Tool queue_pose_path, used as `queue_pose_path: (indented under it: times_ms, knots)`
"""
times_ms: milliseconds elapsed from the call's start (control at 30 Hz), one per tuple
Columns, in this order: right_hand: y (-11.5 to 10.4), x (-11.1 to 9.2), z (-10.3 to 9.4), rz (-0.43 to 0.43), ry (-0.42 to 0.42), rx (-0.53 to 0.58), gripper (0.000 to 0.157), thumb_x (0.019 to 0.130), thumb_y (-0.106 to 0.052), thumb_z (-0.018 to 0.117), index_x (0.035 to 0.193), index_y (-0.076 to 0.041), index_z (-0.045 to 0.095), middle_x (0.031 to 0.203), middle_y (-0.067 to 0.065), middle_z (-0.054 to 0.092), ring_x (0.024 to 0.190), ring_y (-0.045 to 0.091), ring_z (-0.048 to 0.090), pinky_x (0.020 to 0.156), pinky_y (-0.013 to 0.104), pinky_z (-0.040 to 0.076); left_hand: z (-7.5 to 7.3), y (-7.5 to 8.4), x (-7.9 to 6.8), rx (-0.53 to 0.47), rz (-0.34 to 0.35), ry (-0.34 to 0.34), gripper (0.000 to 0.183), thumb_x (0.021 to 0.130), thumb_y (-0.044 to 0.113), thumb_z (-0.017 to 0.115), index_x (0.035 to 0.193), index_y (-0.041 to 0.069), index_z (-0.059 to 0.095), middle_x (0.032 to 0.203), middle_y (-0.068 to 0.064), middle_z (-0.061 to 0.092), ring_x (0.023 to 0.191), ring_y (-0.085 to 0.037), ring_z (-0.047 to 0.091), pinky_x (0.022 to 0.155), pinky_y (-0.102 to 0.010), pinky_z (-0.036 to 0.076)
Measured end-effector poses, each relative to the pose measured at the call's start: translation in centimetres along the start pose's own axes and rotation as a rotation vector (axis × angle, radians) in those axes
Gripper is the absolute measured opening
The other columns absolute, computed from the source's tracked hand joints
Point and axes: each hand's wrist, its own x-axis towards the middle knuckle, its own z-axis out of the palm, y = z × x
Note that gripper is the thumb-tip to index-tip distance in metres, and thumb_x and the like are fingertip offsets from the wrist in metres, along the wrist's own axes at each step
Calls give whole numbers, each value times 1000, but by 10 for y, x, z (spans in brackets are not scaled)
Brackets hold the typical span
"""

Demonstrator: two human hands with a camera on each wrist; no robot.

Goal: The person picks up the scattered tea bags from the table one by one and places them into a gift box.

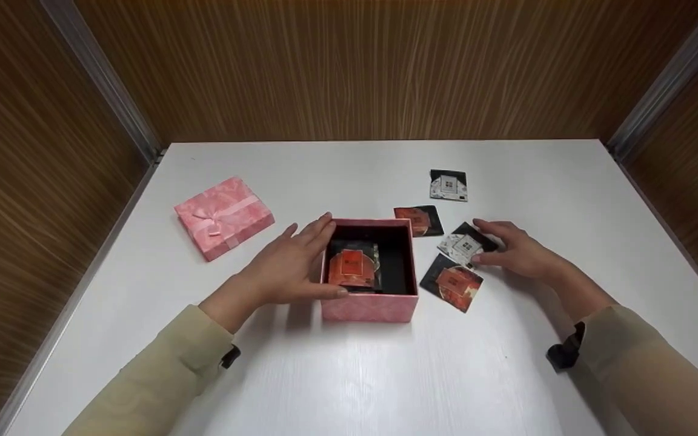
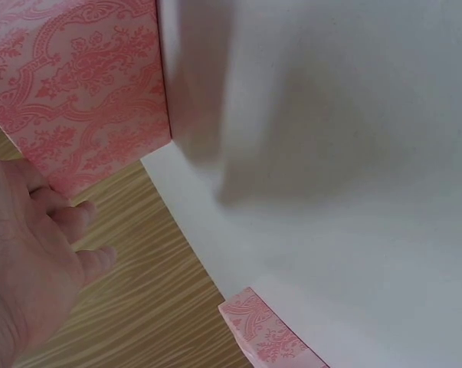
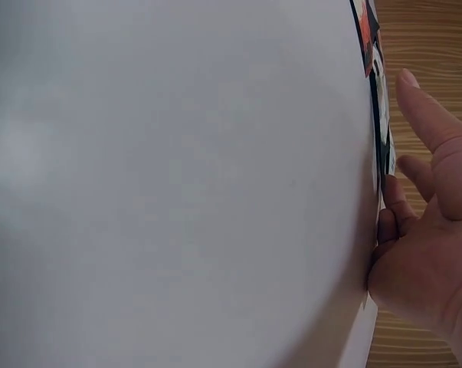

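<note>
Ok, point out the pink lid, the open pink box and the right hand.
Pink lid [image 1: 225, 217]: head view, on its top face.
Pink box [image 1: 369, 309]: head view, on its near wall.
Right hand [image 1: 523, 251]: head view, on its back.

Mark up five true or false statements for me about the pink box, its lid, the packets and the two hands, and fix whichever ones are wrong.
1. The left hand touches the open pink box. True.
2. The lid covers the box. False: the pink lid with a bow lies on the white table, to the left of the box.
3. The box has nothing in it. False: at least one red-and-black packet lies inside.
4. Four square packets show outside the box. True.
5. The right hand is on the lid. False: the right hand is at the nearer black-and-white packet.
</note>
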Motion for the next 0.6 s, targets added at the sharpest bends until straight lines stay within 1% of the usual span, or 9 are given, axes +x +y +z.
queue_pose_path:
  times_ms: [233,467,600]
  knots:
    - [-4,-1,2,-7,16,-31,94,96,-41,80,168,-8,30,165,30,25,154,55,13,122,74,11,-1,1,0,3,4,2,127,86,93,48,170,6,13,178,-10,9,162,-24,19,130,-55,15]
    - [-6,0,4,8,30,-62,91,95,-39,82,165,-5,36,164,33,24,150,58,16,119,76,15,-1,1,1,11,-5,-1,127,85,93,47,170,7,12,178,-9,8,162,-24,19,129,-55,16]
    - [-5,0,5,1,39,-56,87,94,-36,83,163,-4,40,163,32,27,150,58,17,120,75,14,-1,1,1,6,-6,-5,126,85,93,48,170,7,12,178,-9,8,162,-24,19,130,-55,16]
